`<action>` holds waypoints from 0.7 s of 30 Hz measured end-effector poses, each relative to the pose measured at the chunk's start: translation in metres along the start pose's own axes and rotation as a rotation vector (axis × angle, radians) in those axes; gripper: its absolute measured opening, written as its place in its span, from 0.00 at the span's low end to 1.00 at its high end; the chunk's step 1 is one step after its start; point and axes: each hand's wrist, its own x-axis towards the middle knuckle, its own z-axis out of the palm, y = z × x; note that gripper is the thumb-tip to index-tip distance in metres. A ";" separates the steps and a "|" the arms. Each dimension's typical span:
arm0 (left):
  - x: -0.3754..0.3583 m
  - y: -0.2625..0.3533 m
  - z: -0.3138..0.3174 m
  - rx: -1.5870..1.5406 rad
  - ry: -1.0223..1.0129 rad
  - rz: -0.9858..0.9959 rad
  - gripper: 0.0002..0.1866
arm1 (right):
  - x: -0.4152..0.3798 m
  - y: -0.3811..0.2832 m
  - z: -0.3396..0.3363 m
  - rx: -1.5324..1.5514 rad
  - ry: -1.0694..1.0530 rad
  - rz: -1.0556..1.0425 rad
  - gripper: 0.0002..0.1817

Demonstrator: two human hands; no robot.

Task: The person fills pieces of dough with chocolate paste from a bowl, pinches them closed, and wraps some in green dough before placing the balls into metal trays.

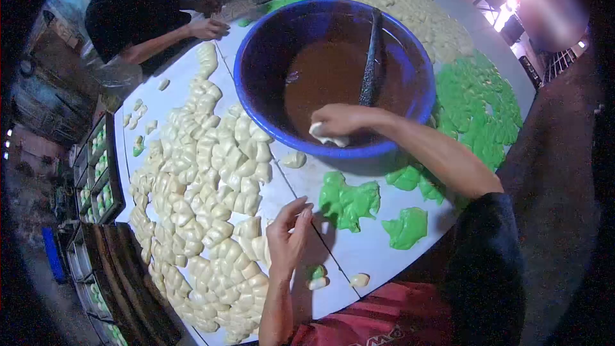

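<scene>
Right hand clamps a white piece inside the basin, likely a dip wanting steady grip; left hand, fingers apart.

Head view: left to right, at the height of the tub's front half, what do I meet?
Stacked trays → pale dough → blue tub → big green dough mass.
</scene>
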 end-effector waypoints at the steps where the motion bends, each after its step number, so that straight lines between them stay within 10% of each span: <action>1: 0.000 0.007 0.002 0.010 -0.016 0.005 0.17 | -0.002 -0.003 -0.003 0.134 0.028 0.006 0.18; 9: 0.019 0.044 0.032 -0.252 -0.143 0.031 0.23 | -0.053 -0.067 0.024 1.082 0.306 -0.287 0.10; 15: 0.000 0.035 0.036 -0.865 -0.176 -0.012 0.18 | -0.086 -0.073 0.094 1.139 0.338 -0.286 0.09; 21: -0.029 0.013 -0.002 -0.586 0.121 -0.085 0.16 | -0.109 -0.075 0.168 0.873 0.510 -0.366 0.26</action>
